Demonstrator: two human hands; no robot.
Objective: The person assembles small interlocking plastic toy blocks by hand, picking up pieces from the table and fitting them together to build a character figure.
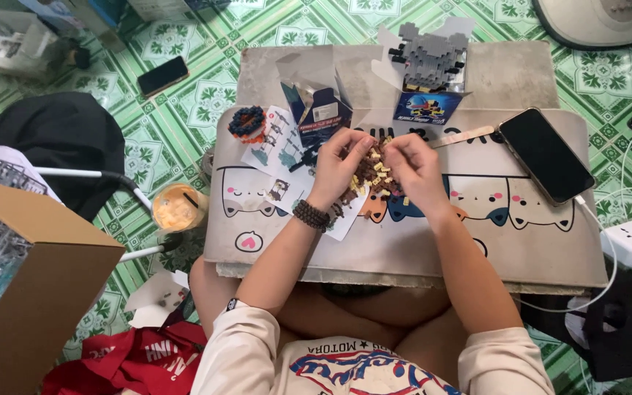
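Boxes stand just beyond the person's hands: a small dark blue carton [321, 113] with its flaps open and a pale label on its front sits straight ahead of the left hand [339, 164], and a second blue box [427, 107] with a colourful picture panel sits ahead of the right hand [412, 167], carrying a grey block-built figure [431, 55] on top. A printed instruction sheet [281, 143] with small diagrams lies to the outer side of the left hand, and a round dark blue and orange piece [247, 121] rests beyond that sheet.

Both hands meet over a heap of tiny brown and cream building bricks [373, 174] on the counter [418, 241], a low surface covered with a beige cloth printed with cartoon cats. The left hand, with a dark bead bracelet [310, 215] at its wrist, has its fingers curled loosely and its tips down in the bricks. The right hand is half closed with the fingertips pinched together at the pile; whether a brick is actually between them I cannot tell, the pieces are too small.

A pale wooden stick [462, 135] lies just past the right hand, and a black phone [546, 154] on a white cable lies further to that outer side. A cup with an orange drink [177, 207] stands on the green tiled floor [184, 110], well out from the left hand.
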